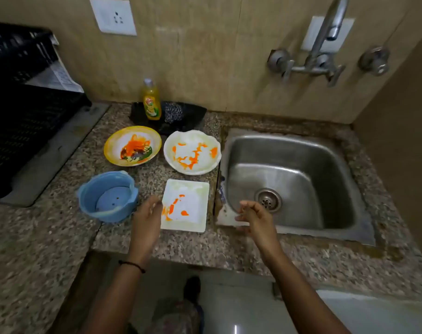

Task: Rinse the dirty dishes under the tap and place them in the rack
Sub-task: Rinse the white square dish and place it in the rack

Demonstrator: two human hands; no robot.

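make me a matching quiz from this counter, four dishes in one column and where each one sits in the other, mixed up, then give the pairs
Things:
1. yellow-rimmed plate
2. round white plate
3. square white plate
4. blue bowl

Places:
A. front row, nearest the left hand, closer to the sink than its row-mate
B. back row, right beside the sink's left rim
C. front row, farthest from the sink
D. back row, in front of the yellow soap bottle

Pairs: 1-D, 2-B, 3-A, 4-C
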